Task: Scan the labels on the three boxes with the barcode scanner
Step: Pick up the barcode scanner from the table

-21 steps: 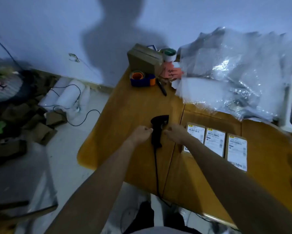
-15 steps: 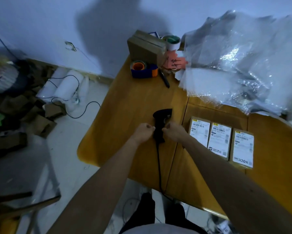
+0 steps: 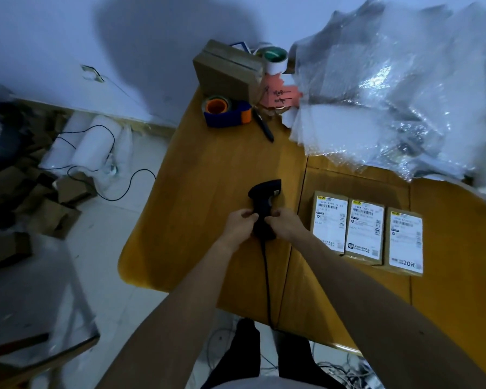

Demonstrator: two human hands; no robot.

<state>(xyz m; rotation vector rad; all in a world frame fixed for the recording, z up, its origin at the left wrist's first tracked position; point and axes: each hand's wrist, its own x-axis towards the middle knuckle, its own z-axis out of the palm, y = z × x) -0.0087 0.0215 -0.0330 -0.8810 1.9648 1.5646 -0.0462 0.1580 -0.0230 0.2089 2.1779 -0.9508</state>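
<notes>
Black plastic is seen at the centre of the head view: the barcode scanner (image 3: pixel 264 209) lies on the wooden table (image 3: pixel 208 192), its cable trailing toward the near edge. Its handle is pinched from both sides by the left hand (image 3: pixel 240 223) and the right hand (image 3: pixel 286 223). Three labelled boxes (image 3: pixel 366 228) are laid side by side just right of the scanner.

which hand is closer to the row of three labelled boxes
Right. The right hand grips the barcode scanner on the side facing the boxes, just short of the nearest one. The left hand is on the scanner's far side, further away.
</notes>
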